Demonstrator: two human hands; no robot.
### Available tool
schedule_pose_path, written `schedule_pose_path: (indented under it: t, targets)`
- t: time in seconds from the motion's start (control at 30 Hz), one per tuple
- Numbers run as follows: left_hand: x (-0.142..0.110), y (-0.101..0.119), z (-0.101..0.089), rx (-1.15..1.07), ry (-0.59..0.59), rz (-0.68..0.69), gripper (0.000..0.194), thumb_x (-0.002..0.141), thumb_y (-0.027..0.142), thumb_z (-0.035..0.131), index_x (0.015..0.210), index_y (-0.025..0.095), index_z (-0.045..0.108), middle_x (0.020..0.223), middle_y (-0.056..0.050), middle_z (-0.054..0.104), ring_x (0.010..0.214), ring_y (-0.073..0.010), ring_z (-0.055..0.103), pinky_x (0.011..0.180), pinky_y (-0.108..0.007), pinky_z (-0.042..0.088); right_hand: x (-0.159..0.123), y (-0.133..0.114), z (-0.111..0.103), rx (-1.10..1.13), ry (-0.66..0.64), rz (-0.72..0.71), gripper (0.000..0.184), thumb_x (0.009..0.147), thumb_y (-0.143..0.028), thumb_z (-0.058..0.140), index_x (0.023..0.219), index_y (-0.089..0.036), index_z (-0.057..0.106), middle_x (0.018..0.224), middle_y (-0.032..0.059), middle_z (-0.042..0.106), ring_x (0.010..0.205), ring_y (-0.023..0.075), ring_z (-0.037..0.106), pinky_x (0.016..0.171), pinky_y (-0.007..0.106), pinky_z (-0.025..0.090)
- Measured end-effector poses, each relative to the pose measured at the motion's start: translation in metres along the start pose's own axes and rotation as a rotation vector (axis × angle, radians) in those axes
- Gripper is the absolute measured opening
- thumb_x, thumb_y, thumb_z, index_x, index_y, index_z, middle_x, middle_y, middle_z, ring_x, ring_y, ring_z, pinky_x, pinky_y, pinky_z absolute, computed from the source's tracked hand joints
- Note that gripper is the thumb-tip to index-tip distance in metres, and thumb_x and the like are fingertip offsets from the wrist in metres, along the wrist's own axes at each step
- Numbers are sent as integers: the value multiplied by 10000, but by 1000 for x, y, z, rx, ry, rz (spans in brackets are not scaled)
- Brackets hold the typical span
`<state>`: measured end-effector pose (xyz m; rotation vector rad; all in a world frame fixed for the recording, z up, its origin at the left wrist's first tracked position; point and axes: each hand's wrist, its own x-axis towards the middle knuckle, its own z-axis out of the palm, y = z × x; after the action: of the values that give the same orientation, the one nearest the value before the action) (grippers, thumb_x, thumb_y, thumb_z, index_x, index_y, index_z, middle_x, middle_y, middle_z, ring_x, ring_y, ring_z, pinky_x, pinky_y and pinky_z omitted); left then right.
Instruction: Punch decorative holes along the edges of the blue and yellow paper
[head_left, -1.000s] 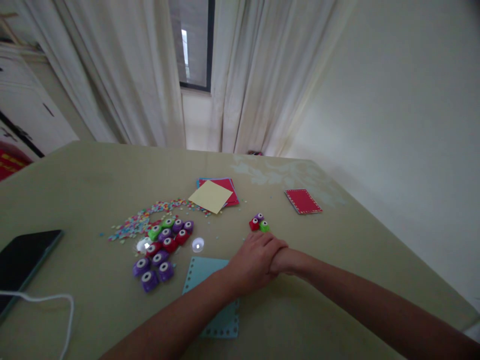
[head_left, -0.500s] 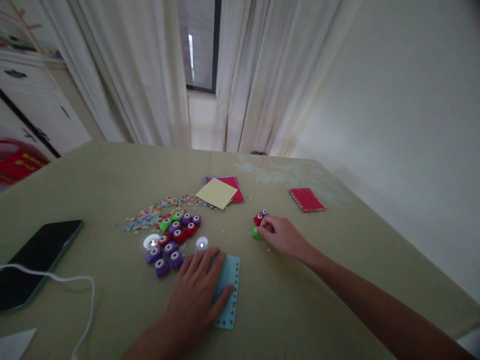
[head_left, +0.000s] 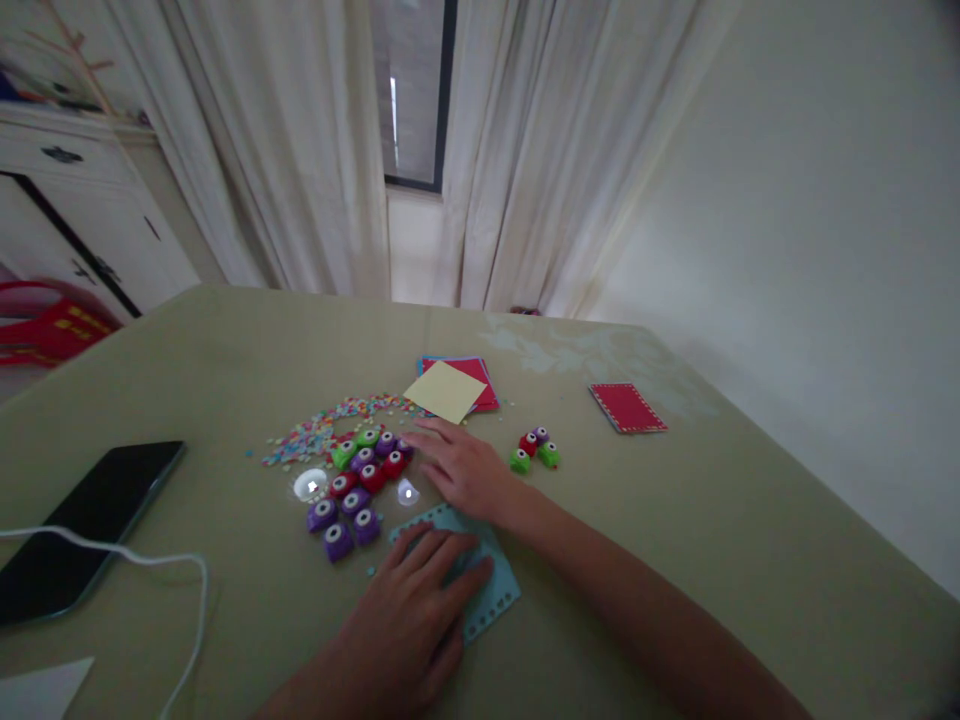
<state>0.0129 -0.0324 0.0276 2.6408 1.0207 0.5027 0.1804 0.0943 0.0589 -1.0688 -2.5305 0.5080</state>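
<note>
Along the far side, the olive-green tabletop [head_left: 705, 540] is ending below pale hanging fabric curtains [head_left: 300, 150], while its right edge is slanting beside a plain white wall [head_left: 825, 250]. Between that edge and the right forearm, a broad stretch of tabletop is giving room for sideways movement, with a red rectangular card bordered in pale dashes [head_left: 628, 408] lying at its far end. On the left, a flat black phone [head_left: 94, 525] and a curving white cable [head_left: 150, 557] are narrowing the space.

Near the middle, a light-blue card with holes punched along its edges [head_left: 489, 605] is lying aslant, well apart from the far and right edges. The left hand [head_left: 416, 600] is resting palm down over this card, fingers slightly bent and thumb standing apart, covering much of it without closing. The right hand [head_left: 469, 470] is holding its fingers long and parted, its fingertips pointing at the right end of a cluster of small purple, red and green plastic punches [head_left: 371, 477]; whether they are touching, one cannot tell. Confetti in mixed colours [head_left: 322, 432] is lying behind that cluster.
</note>
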Motion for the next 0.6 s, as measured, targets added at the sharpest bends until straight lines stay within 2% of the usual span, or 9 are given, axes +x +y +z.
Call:
schedule_pose_path:
  t: [0.1,0.2,0.3,0.37,0.43,0.53,0.6]
  targets:
    - [2,-2,-4,-42,-8,-15,512,940,191,643,1435,323,654,1517,-63,671,1367,-317,638,1197,-568,504,13,5,7,-17,-27,2,414,1108,-218,616,1521,-246,633,1602,97,623,1471,241,580,1236,413,470]
    - [0,-9,-1,-4,24,-45,394,985,291,688,1379,310,680,1609,-86,610,1447,-345,601,1161,-568,553,2,11,0,-52,10,100,279,1096,-209,638,1361,-205,723,1383,104,748,1321,253,667,1160,407,520]
    - [-3,-17,7,60,87,-63,571,955,394,775,1493,284,619,1685,-115,539,1494,-367,571,1144,-545,583,-32,11,-14,-103,34,235,191,1074,-171,659,1240,-176,754,1246,113,770,1206,260,703,1101,396,541]
    - [-5,-21,12,99,125,-71,693,944,432,795,1574,272,554,1678,-117,549,1474,-361,597,1131,-527,599,-63,9,-21,-151,16,320,169,1046,-179,702,1206,-187,757,1204,116,763,1147,279,714,1031,402,567]
    - [-5,-23,16,128,150,-71,727,952,451,789,1605,271,523,1646,-100,589,1430,-348,638,1127,-518,602,-93,7,-24,-169,-13,374,180,1029,-215,736,1207,-194,754,1182,127,753,1113,305,719,967,413,584]
    - [-4,-25,16,149,166,-74,727,967,461,772,1616,266,510,1620,-87,619,1393,-333,669,1137,-505,594,-126,5,-22,-22,21,413,211,1023,-210,750,1234,-206,733,1172,104,751,1099,293,721,960,402,575]
    - [-2,-25,15,151,172,-84,703,987,472,749,1615,265,511,1607,-85,632,1382,-326,679,1128,-494,599,-136,6,-21,119,71,439,161,1019,-189,752,1179,-203,734,1139,82,752,1062,262,717,942,368,561]
